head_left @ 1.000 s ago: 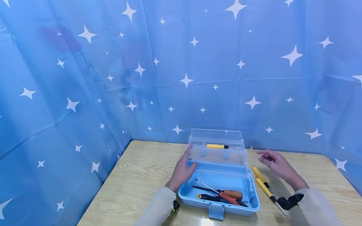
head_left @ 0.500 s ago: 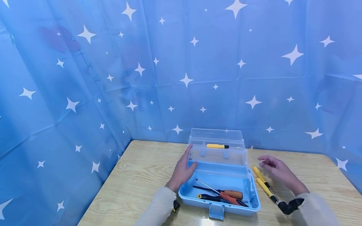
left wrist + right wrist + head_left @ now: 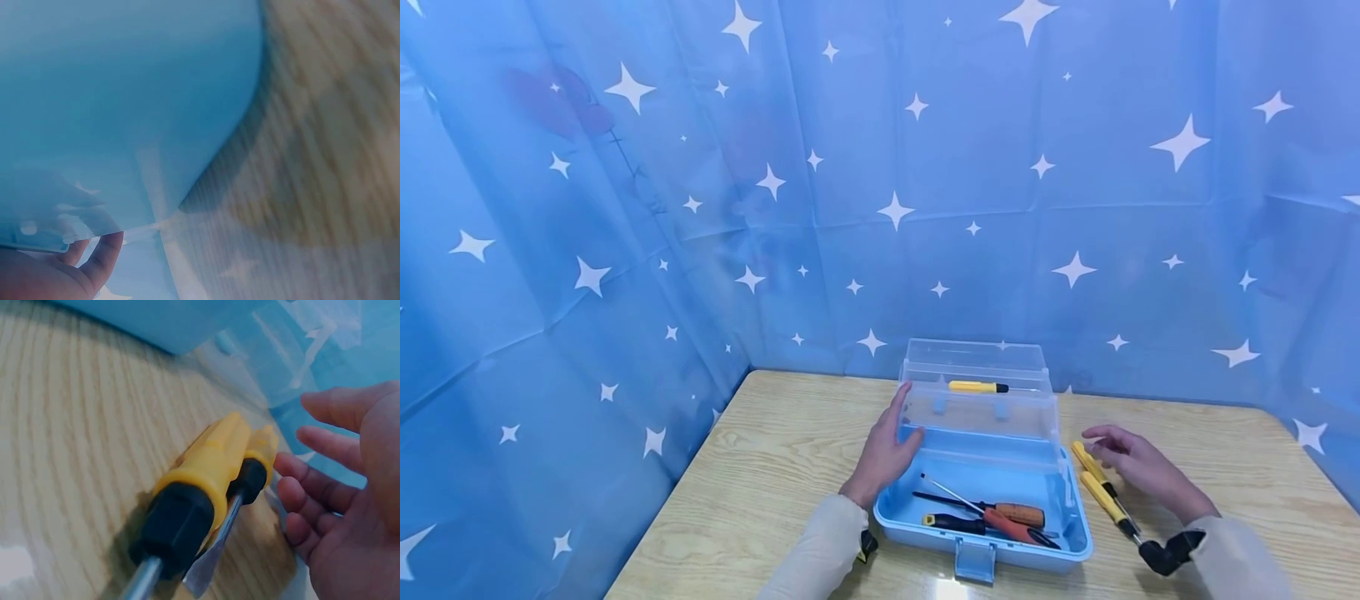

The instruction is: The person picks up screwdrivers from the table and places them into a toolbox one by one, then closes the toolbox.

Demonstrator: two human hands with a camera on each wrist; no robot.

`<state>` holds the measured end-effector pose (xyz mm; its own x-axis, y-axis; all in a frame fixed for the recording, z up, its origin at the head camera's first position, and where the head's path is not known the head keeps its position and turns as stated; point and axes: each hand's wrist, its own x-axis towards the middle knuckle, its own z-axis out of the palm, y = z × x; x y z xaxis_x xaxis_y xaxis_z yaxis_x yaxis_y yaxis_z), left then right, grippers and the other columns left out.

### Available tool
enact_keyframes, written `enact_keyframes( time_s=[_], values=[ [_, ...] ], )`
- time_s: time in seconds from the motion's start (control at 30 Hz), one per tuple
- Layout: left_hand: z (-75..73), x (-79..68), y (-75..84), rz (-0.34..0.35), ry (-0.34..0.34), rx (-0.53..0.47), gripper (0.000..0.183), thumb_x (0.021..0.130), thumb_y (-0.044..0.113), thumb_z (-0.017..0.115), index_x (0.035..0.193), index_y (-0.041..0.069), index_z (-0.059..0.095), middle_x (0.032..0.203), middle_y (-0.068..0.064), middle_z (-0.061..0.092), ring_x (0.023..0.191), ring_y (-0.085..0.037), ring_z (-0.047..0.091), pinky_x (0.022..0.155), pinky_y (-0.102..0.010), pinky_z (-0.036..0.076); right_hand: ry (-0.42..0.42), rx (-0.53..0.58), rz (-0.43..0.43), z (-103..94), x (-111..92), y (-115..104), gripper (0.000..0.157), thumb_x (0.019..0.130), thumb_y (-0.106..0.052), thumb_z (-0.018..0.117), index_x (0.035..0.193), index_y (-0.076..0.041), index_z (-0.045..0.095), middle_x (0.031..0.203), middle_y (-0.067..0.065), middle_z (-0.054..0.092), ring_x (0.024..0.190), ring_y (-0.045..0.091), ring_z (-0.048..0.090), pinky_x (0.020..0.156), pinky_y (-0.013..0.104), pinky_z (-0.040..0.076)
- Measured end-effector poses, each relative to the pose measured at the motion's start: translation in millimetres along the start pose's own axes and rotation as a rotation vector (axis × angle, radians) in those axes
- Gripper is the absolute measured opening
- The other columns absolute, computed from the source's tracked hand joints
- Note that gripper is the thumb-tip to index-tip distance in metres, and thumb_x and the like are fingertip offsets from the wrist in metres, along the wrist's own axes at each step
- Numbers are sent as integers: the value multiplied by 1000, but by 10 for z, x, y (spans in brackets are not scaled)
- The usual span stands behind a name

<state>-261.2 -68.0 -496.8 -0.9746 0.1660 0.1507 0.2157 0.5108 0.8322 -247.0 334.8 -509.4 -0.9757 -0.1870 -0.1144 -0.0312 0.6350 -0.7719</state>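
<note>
A light-blue toolbox stands with its clear lid raised. My left hand holds its back left side, thumb over the rim and fingers along the lid's edge; the left wrist view shows the fingers low behind the box. Two yellow-handled screwdrivers lie right of the box: a rear one and a front one. My right hand hovers beside the rear one, fingers loosely bent and holding nothing. In the right wrist view its fingertips are close to the handle end of that screwdriver.
Inside the box lie screwdrivers with orange, black and red handles. Another yellow-handled screwdriver shows through the lid. The latch hangs at the front. A starry blue curtain stands behind the wooden table.
My right hand has lowered toward the rear yellow-handled screwdriver. My left hand stays on the toolbox, and the tools lie as before.
</note>
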Motion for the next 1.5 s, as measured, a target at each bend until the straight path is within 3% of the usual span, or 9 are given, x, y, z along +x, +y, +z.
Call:
enact_keyframes(
  time_s=[0.2,0.53,0.97,1.5],
  values=[
    [9,-1,8,4,-11,2,71,99,31,56,155,49,15,160,2,33,144,-28,38,114,-54,36,-8,-18,0,39,2,79,45,105,-29,47,136,5,50,121,16,63,103,23,59,78,33,51],
    [9,23,-13,10,4,32,73,99,31,56,155,47,14,160,3,32,144,-25,37,113,-52,37,9,10,-28,97,35,135,49,99,-26,61,135,5,49,104,9,62,84,14,55,66,25,48],
    [4,25,-7,-4,-6,35,73,98,32,56,156,47,14,161,5,30,146,-24,34,115,-52,35,36,-19,-20,122,68,171,62,93,-38,67,136,3,49,100,8,57,80,15,50,64,24,45],
    [0,23,-8,13,-4,34,72,99,32,55,155,48,13,161,1,31,145,-27,35,114,-54,35,36,-7,-50,126,42,168,53,96,-27,66,135,5,49,99,9,56,79,14,49,63,25,45]
  ],
)
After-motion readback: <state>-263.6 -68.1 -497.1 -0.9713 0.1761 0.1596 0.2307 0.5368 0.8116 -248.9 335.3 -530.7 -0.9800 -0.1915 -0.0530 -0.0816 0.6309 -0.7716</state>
